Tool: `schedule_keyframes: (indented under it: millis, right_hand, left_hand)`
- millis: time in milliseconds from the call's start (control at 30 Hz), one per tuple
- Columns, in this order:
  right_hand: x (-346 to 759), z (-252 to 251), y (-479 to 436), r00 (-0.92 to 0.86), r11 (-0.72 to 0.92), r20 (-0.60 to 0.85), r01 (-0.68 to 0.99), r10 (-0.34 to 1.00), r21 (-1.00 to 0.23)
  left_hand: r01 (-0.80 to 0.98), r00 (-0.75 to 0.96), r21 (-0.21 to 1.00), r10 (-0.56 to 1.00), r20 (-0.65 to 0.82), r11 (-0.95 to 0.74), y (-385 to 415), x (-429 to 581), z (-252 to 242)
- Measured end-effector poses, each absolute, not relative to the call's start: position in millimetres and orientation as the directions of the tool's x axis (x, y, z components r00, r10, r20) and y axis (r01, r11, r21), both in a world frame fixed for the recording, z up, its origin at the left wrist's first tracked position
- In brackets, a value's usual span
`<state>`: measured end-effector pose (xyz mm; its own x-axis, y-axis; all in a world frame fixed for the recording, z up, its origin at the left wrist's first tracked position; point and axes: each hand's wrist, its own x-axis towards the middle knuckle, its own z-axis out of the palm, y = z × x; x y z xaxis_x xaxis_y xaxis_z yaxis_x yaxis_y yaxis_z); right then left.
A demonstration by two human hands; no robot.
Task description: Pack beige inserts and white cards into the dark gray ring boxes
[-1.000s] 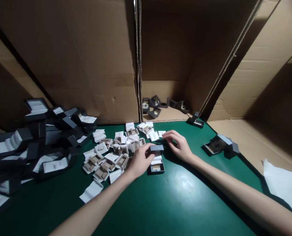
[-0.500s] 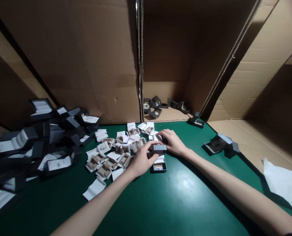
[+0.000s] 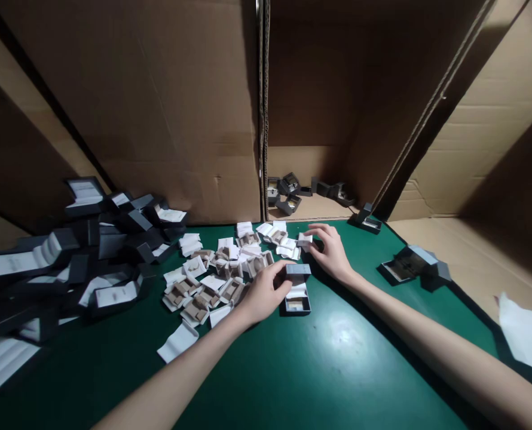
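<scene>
A small dark jewellery-type box (image 3: pixel 297 272) stands on the green table with its lid raised and a pale lining inside. My left hand (image 3: pixel 266 294) grips it from the left, thumb and fingers at the raised lid. Just beyond it, my right hand (image 3: pixel 331 254) has its fingers around a small white box insert (image 3: pixel 305 240), held near the right edge of a heap. That heap of white and brown folded inserts (image 3: pixel 212 282) spreads to the left of the box.
Many open dark boxes (image 3: pixel 127 248) with white linings are piled at the left. Cardboard walls (image 3: pixel 194 119) rise behind the green table (image 3: pixel 338 376). More dark boxes (image 3: pixel 288 185) lie in the cardboard recess, others (image 3: pixel 404 263) at right. A white sheet (image 3: pixel 526 334) lies far right.
My right hand has moved away from behind the box's lid, out to the right, with a white insert now visible in its fingers. My left hand stays on the box. The view has shifted slightly.
</scene>
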<state>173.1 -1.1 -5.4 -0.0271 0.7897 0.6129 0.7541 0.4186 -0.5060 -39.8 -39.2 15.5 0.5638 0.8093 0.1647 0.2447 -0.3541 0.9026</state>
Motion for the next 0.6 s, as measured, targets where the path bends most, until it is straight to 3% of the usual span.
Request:
schedule_keyframes:
  millis: [167, 333, 600]
  right_hand:
    - [166.8, -3.1, -6.2, -0.288, 0.563, 0.592, 0.747, 0.753, -0.353]
    - [162.5, -0.8, -7.0, -0.448, 0.641, 0.504, 0.698, 0.739, -0.320]
    - [162.1, 1.5, -9.4, -0.395, 0.588, 0.488, 0.730, 0.778, -0.347]
  left_hand:
    - [0.255, 0.553, 0.896, 0.815, 0.173, -0.363, -37.8, -39.2, 13.2]
    - [0.257, 0.562, 0.893, 0.809, 0.173, -0.370, -37.4, -39.5, 10.2]
    - [0.307, 0.556, 0.868, 0.814, 0.169, -0.390, -39.5, -38.9, 14.3]
